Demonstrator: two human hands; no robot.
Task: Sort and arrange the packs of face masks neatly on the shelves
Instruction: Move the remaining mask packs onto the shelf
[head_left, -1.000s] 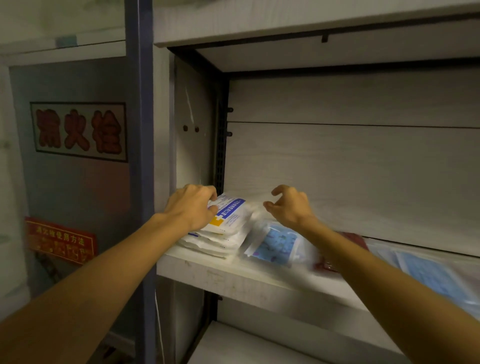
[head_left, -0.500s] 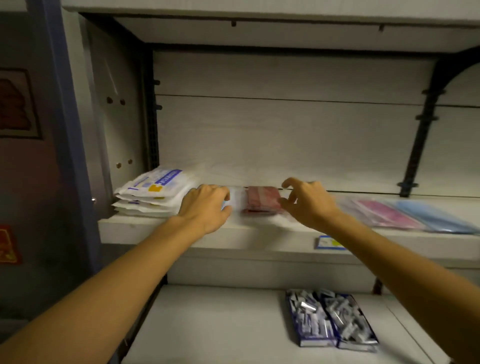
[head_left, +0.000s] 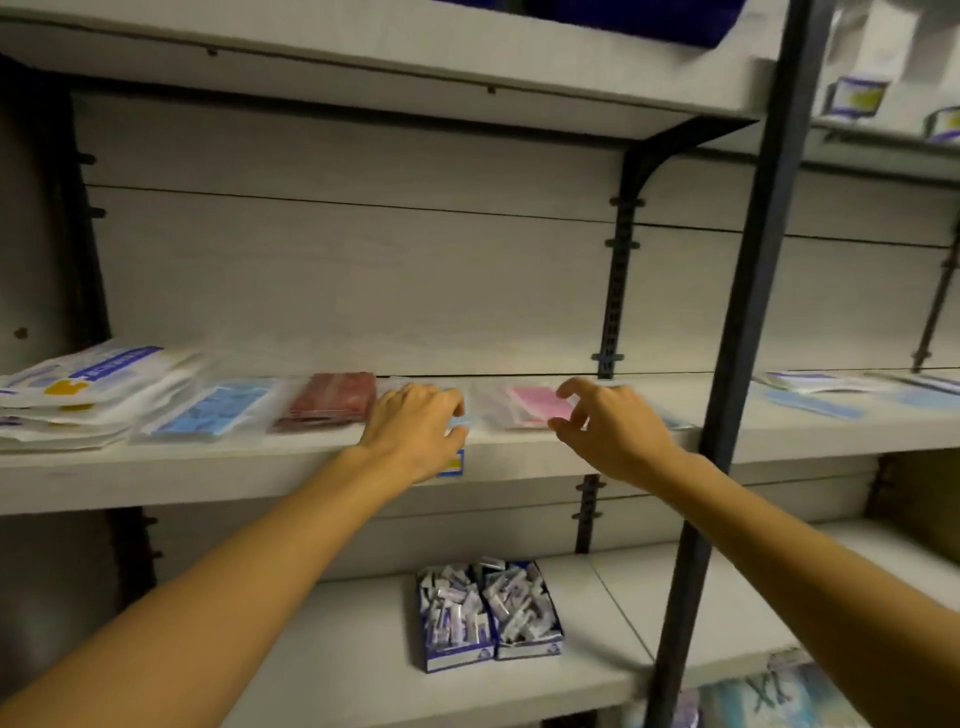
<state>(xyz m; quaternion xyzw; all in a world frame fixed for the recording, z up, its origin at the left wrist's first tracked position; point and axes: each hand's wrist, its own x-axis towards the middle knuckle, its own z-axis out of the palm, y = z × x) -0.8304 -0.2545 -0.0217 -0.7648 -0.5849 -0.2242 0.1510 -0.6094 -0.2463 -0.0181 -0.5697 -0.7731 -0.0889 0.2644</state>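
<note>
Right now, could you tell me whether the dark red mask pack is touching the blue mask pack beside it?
Apart. The head view shows bare shelf between the dark red mask pack and the blue mask pack.

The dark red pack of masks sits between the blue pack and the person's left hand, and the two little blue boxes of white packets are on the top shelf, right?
Not quite. The two small blue boxes of white packets sit on the lower shelf, not the top one. The head view shows this. The dark red mask pack does lie between the blue mask pack and the left hand.

On the lower shelf (head_left: 332, 654) stand two blue boxes (head_left: 488, 616) side by side, full of small silver-white packets. A dark metal post (head_left: 748, 291) rises in front at right
</note>
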